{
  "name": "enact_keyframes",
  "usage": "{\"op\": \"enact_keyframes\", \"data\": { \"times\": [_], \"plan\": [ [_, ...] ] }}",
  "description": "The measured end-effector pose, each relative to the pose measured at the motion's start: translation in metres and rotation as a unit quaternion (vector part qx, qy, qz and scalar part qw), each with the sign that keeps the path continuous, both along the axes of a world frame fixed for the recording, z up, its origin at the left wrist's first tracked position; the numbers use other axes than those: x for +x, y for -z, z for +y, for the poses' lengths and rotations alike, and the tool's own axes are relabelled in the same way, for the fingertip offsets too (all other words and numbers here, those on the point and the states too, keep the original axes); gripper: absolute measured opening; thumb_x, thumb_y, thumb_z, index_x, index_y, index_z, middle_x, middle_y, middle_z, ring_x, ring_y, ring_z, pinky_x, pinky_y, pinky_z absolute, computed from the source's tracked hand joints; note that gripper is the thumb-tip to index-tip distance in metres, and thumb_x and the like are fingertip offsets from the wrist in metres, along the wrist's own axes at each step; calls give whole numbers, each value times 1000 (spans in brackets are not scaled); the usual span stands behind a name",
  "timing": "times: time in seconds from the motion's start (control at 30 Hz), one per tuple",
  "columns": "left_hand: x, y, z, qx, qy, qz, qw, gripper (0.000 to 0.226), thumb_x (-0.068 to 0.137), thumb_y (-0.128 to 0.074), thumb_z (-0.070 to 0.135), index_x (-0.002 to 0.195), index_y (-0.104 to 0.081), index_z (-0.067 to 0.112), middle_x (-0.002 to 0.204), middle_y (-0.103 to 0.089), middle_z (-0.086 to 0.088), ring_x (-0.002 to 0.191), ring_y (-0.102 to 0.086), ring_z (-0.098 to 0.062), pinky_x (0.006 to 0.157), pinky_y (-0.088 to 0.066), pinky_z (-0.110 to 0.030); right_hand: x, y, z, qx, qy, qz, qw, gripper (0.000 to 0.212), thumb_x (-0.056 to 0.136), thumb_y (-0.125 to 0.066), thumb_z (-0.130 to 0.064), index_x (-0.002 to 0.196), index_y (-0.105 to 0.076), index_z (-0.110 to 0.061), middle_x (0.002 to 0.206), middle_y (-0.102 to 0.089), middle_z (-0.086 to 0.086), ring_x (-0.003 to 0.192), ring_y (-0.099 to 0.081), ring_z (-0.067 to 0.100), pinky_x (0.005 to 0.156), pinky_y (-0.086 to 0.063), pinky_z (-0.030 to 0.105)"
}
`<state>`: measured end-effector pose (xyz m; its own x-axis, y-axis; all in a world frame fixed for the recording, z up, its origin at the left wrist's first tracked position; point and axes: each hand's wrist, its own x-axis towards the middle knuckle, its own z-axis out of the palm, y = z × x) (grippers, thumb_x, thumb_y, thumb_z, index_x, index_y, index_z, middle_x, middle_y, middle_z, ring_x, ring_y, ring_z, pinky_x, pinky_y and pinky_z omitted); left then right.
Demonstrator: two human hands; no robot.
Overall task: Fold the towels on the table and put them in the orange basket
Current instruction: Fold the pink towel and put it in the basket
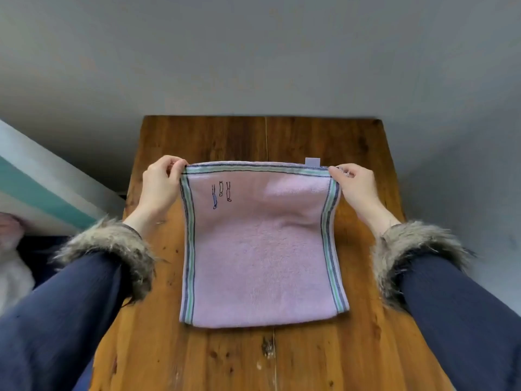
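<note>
Wall: plain grey, filling the space beyond the far edge of the table.
Table: brown wooden planks with dark knots, running away from the person; a seam between planks runs lengthwise under the towel.
Sleeves: dark blue with shaggy grey-brown fur cuffs, the left sleeve left of the towel, the right sleeve right of it, both reaching toward its far corners.
Towel: pink, lying in the middle of the table. Its near edge rests flat on the wood; its far edge is lifted slightly and pulled straight between the two hands. Green, white and dark stripes border the left, right and far edges.
Striped surface: white and teal bands, off the table well to the left of the towel; what it belongs to cannot be told.
Left hand: at the towel's far left corner, thumb and fingers pinching that corner.
Right hand: at the towel's far right corner, thumb and fingers pinching that corner.
Drawing: three small outlined figures on the towel near its far left corner.
Tag: small pale lilac label standing up from the towel's far edge, just beside the right hand.
</note>
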<state>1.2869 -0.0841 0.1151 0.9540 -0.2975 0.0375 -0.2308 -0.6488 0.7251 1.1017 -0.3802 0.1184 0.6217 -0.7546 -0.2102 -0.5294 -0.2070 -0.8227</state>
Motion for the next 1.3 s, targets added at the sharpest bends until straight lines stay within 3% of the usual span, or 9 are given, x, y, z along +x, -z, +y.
{"op": "enact_keyframes", "data": {
  "times": [0.03, 0.1, 0.2, 0.37, 0.47, 0.63, 0.8, 1.03, 1.3],
  "plan": [
    [9, 9, -6, 3, 3, 6, 1000, 24, 96, -48, 21, 104, -67, 9, 102, -66, -3, 89, -54, -8, 70, -36, -5, 9, 9, -6, 3, 2, 2, 1000, 21, 88, -62, -30, 96, -68, -11, 96, -69, 5, 92, -64, 20, 81, -52, 36],
    [27, 26, -16, 17, 19, 9, 1000, 27, 96, -48, 22, 109, -66, 8, 109, -66, -5, 94, -53, -8, 81, -39, -15, 24, 25, -19, 3, 0, 11, 1000, 25, 88, -62, -30, 99, -68, -9, 97, -69, 6, 94, -64, 22, 86, -53, 40],
    [50, 43, -25, 38, 46, 17, 998, 29, 96, -49, 24, 110, -67, 6, 111, -67, -10, 95, -54, -11, 86, -42, -27, 40, 42, -33, -19, -25, 26, 999, 22, 89, -61, -29, 98, -69, -10, 95, -69, 3, 91, -64, 20, 83, -54, 37],
    [64, 56, -27, 68, 90, 39, 993, 28, 95, -51, 24, 109, -66, 5, 108, -67, -11, 95, -57, -16, 85, -46, -31, 49, 48, -45, -133, -103, 81, 982, 24, 90, -60, -27, 103, -68, -9, 94, -63, -2, 87, -57, 14, 75, -44, 26],
    [68, 51, -28, 76, 114, 32, 990, 25, 95, -51, 23, 106, -66, 6, 106, -67, -9, 93, -57, -15, 81, -45, -29, 54, 44, -49, -201, -162, 122, 958, 21, 91, -58, -21, 104, -67, -8, 102, -65, 6, 94, -55, 21, 79, -42, 30],
    [61, 30, -26, 61, 148, -69, 985, 21, 95, -51, 17, 102, -64, 2, 99, -66, -13, 89, -59, -19, 75, -45, -24, 50, 23, -43, -296, -189, 119, 929, 19, 93, -52, -15, 105, -65, -7, 106, -61, 11, 99, -51, 23, 77, -39, 26],
    [23, 9, -9, 45, 146, -166, 974, 14, 93, -54, 7, 94, -64, -3, 92, -64, -20, 83, -57, -26, 74, -43, -28, 16, -2, -20, -337, -184, 73, 920, 16, 93, -53, -12, 100, -64, -3, 102, -57, 13, 97, -49, 25, 75, -38, 26],
    [-61, 7, 56, 82, 159, -207, 962, 13, 91, -54, 6, 93, -63, -3, 93, -61, -19, 86, -54, -32, 71, -47, -38, -76, -15, 23, -354, -226, 25, 907, 7, 88, -58, -5, 93, -63, -4, 92, -60, 11, 85, -51, 21, 65, -36, 24],
    [-143, 26, 105, 146, 224, -217, 939, 12, 81, -65, 3, 91, -64, -3, 94, -61, -17, 84, -53, -27, 59, -51, -39, -157, 8, 56, -367, -302, 23, 879, 10, 80, -67, 0, 89, -63, -1, 89, -61, 11, 79, -57, 25, 55, -53, 33]
  ]
}}
